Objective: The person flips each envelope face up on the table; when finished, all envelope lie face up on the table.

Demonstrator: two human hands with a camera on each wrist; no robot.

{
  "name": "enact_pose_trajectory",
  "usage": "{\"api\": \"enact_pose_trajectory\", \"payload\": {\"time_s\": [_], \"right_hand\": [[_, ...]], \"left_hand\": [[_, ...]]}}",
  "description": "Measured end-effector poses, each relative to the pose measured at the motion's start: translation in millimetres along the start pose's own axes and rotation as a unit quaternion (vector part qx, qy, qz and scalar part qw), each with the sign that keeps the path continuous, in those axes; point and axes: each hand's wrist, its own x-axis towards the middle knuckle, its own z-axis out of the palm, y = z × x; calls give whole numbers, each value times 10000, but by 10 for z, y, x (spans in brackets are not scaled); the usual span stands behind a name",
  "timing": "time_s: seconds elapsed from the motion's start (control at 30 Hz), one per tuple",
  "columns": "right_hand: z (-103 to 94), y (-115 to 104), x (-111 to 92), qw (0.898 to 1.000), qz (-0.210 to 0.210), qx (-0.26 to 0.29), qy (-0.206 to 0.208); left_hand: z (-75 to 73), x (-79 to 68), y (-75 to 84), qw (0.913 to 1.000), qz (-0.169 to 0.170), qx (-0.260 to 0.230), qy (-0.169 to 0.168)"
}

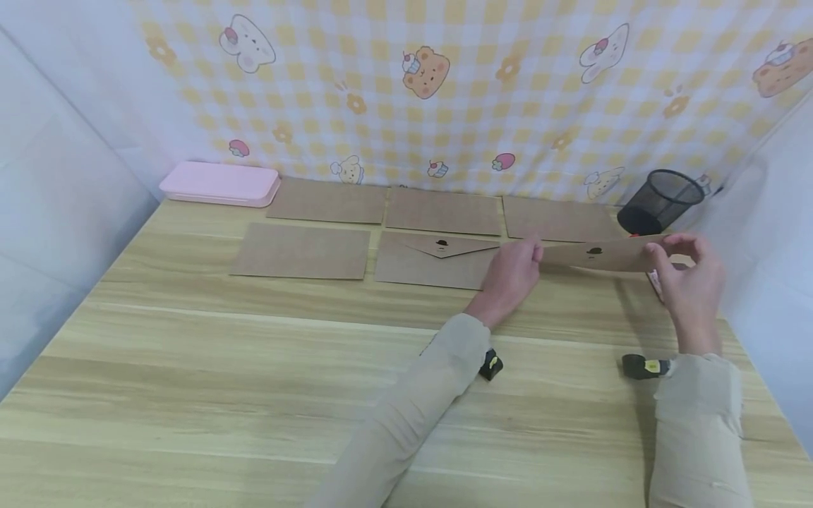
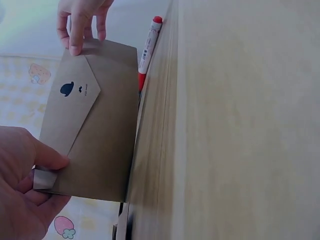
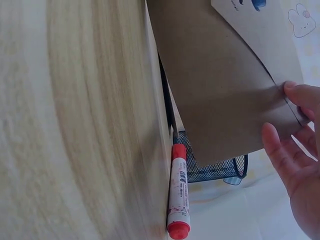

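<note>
A brown kraft envelope [image 1: 600, 257] is held up on edge above the right part of the table, its pointed flap with a printed hat and moustache showing. My left hand [image 1: 511, 274] pinches its left end, thumb in front and fingers behind, as the left wrist view shows. Its right upper corner is pinched by my right hand [image 1: 691, 289]. Beneath and beyond it lies a red-and-white marker [image 3: 179, 192], mostly hidden in the head view. Another envelope [image 1: 432, 271] lies flap side up, just left of my left hand.
More brown envelopes lie plain side up: one [image 1: 301, 252] in the front row, others in the back row, including one [image 1: 559, 219] behind the held envelope. A pink case [image 1: 219, 183] sits at back left. A black mesh pen holder [image 1: 663, 201] lies tilted at back right, against the curtain.
</note>
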Motion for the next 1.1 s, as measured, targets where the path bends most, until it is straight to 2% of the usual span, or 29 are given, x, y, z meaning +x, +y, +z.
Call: {"api": "enact_pose_trajectory", "payload": {"time_s": [0.23,0.5,0.67,0.8,0.9,1.1], "right_hand": [[15,-26,10,9994,-272,-76,209],[18,-72,20,9991,-230,-150,328],[4,-80,28,9987,-88,-156,483],[-3,-68,31,9979,-56,-274,576],[4,-62,34,9970,-124,-451,622],[17,-81,36,9956,-123,-557,748]], "left_hand": [[-92,-8,8,9983,189,-411,364],[-143,17,38,9988,110,-201,424],[-197,31,59,9979,167,-61,627],[-231,40,52,9964,121,-132,832],[-248,43,46,9963,91,-182,830],[-246,55,45,9945,193,408,944]]}}
